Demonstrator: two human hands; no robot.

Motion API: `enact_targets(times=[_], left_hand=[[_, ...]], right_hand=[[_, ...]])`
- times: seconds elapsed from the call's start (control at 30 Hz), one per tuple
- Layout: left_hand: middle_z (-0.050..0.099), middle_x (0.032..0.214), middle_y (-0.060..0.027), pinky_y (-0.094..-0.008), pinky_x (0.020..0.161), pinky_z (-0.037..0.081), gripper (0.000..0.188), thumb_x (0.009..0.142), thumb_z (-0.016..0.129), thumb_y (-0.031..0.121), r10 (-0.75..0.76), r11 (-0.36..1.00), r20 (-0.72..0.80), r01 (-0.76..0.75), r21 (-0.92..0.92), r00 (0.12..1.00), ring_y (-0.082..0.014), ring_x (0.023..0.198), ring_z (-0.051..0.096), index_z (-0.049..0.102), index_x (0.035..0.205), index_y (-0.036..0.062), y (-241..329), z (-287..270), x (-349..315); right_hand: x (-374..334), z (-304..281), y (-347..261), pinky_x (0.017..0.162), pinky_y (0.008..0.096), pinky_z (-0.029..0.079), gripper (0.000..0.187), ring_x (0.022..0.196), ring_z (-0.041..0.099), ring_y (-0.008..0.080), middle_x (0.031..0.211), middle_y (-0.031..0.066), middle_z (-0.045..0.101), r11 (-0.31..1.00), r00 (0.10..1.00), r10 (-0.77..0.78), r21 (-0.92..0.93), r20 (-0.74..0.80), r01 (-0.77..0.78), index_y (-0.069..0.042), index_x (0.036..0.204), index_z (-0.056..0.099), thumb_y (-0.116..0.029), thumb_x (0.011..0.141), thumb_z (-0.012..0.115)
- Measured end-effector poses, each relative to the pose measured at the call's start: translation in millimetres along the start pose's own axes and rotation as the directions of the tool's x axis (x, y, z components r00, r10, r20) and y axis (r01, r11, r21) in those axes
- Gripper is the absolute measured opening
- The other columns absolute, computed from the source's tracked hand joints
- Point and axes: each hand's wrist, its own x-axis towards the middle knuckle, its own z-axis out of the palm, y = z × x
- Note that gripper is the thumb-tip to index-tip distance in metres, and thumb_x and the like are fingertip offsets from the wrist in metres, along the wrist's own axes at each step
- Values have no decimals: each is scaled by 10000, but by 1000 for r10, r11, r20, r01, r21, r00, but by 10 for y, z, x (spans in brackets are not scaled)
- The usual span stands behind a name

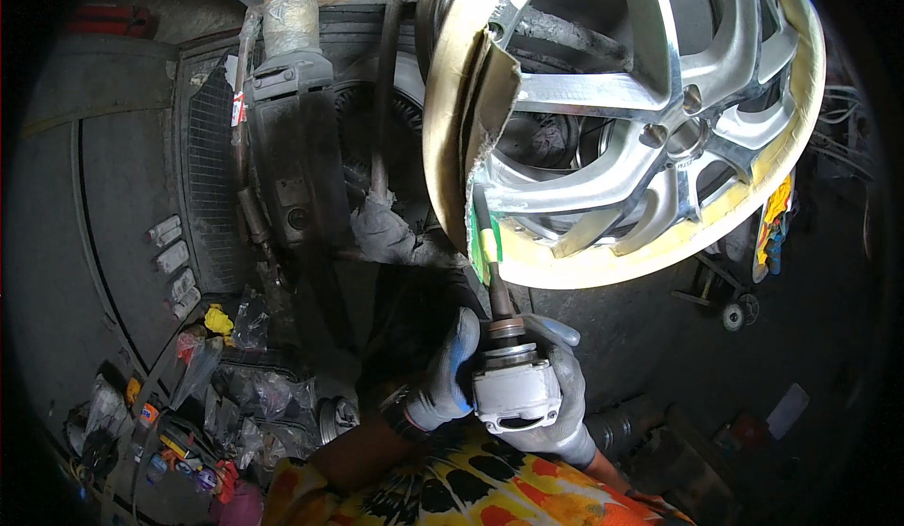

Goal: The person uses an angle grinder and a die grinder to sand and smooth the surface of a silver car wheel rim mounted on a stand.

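Observation:
Both gloved hands are closed around a grey power grinder (pixel 516 396) with a long, narrow front shaft. My left hand (pixel 443 387) grips its left side, thumb up along the body; the other fingers are hidden behind it. Wrapped round the right side is my right hand (pixel 568 396), with fingers near the collar. The grinder's tip reaches the lower left rim of a silver alloy wheel (pixel 574 183), beside green tape (pixel 477 243). Pale yellow covering (pixel 603 270) runs round the wheel's rim. A worn grey flap (pixel 496 102) hangs over its left side.
Left of the wheel stands a dark machine frame (pixel 301 159) with a wrapped post (pixel 290 8). Plastic bags and odds and ends (pixel 254 394) lie at lower left, near several small white containers (pixel 171 258). A small caster wheel (pixel 734 316) is at right.

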Motion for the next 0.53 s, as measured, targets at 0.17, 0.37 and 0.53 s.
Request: enact_targets(times=[0.17, 0.37, 0.53], left_hand=[[691, 1206, -153, -387, 945, 567, 1080, 868, 418, 885, -12, 980, 48, 22, -198, 999, -231, 1066, 692, 490, 1404, -50, -126, -166, 16], [692, 1220, -134, -353, 953, 551, 1052, 897, 376, 868, 19, 996, 75, -25, 90, 997, -188, 1056, 686, 540, 1373, -55, -56, 17, 93], [698, 1229, -112, -334, 978, 529, 1002, 936, 333, 838, 40, 999, 63, -40, -1, 997, -168, 1088, 671, 567, 1395, -23, -286, -181, 138]], right_hand=[[165, -23, -175, 1056, 558, 451, 1083, 1269, 568, 475, 1423, 331, 504, 998, 998, -67, -17, 8, 68, -107, 1563, 312, -167, 695, 957], [138, -37, -172, 1043, 553, 466, 983, 1266, 568, 460, 1388, 277, 532, 994, 990, -104, 13, -91, 105, -97, 1499, 384, -134, 695, 948], [249, -9, -281, 1067, 547, 449, 954, 1273, 563, 460, 1408, 254, 529, 967, 951, -248, -109, -185, 231, -122, 1486, 403, -135, 702, 945]])
